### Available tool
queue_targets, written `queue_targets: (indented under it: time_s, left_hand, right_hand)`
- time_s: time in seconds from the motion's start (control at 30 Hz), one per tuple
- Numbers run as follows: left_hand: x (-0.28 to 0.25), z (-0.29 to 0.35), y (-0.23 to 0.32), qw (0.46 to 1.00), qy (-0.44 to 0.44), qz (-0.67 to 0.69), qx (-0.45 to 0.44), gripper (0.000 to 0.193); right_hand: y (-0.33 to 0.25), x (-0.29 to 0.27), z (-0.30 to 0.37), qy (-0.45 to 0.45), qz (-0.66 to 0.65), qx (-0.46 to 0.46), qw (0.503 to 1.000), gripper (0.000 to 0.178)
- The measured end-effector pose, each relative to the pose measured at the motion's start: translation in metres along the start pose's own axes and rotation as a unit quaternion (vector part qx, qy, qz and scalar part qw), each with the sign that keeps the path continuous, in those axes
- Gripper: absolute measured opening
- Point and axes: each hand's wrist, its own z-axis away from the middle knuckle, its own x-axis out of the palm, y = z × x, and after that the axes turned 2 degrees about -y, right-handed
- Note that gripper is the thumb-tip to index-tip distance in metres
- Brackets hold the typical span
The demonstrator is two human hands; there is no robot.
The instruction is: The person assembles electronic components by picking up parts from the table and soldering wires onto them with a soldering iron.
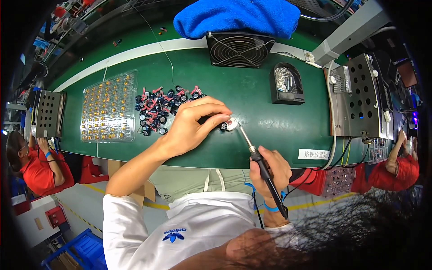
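Observation:
My right hand grips a soldering iron by its black handle. The metal tip points up and left, close to a small white round piece on the green bench. Thumb and forefinger of my left hand are pinched together at that piece's left side. A small dark round component lies under these fingertips, with a bit of red showing; the exact grip is partly hidden. Behind and left of my left hand is a pile of dark cylindrical components with red wires.
A clear tray of small yellow parts lies at the left. A black fan stands at the back below a blue cloth. A black bin holds metal bits. Perforated metal boxes flank the bench; people in red sit at both sides.

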Motion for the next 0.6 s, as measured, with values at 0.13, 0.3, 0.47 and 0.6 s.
queue_targets:
  time_s: [0.13,0.3,0.47,0.6]
  left_hand:
    - [-0.002,0.000,0.001,1.000,0.002,-0.005,0.012,0.013]
    - [-0.001,0.000,0.000,1.000,0.004,0.011,0.000,0.012]
    - [0.000,-0.001,0.002,0.999,0.010,0.039,-0.018,0.012]
    - [-0.006,-0.002,0.003,0.999,0.035,-0.017,0.011,0.012]
  right_hand:
    - [0.002,0.000,-0.001,-0.016,-0.011,0.000,1.000,0.032]
    - [0.003,0.002,-0.001,-0.028,-0.004,-0.008,1.000,0.033]
    - [0.002,-0.001,-0.001,-0.024,0.005,-0.008,1.000,0.033]
    - [-0.008,0.001,0.002,0.006,-0.095,0.104,0.990,0.042]
